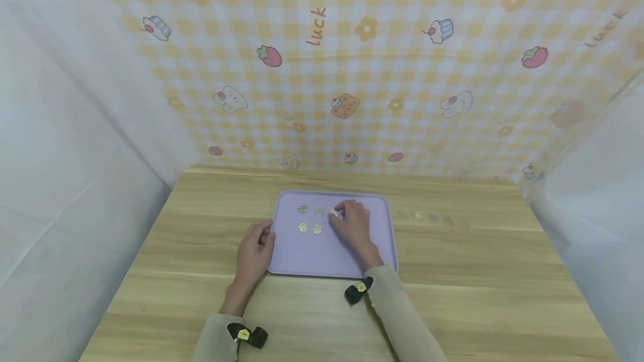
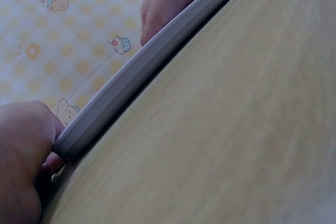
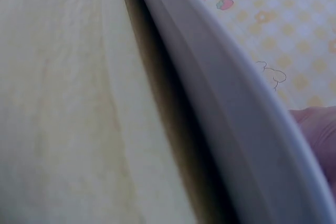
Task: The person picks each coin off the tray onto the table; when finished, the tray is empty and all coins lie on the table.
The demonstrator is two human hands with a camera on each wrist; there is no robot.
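A lilac tray point(image 1: 302, 258) lies on the wooden table. My left hand point(image 1: 255, 253) holds its left edge, and the left wrist view shows fingers around the rim point(image 2: 107, 95). Over the upper middle of the tray, my right hand point(image 1: 354, 225) pinches a coin point(image 1: 333, 213) between thumb and fingertips; part of the coin is hidden. Several coins lie flat left of it in two short rows, among them an upper-left coin point(image 1: 302, 209) and a lower coin point(image 1: 317, 229). The right wrist view shows mostly the tray's outer side point(image 3: 226, 98), with the coins hidden.
Right of the tray, several more coins lie in a row on the wooden table point(image 1: 478, 272), one of them a shiny coin point(image 1: 418, 215). A checked yellow cloth point(image 1: 352, 66) hangs behind the table, with white sheets at both sides.
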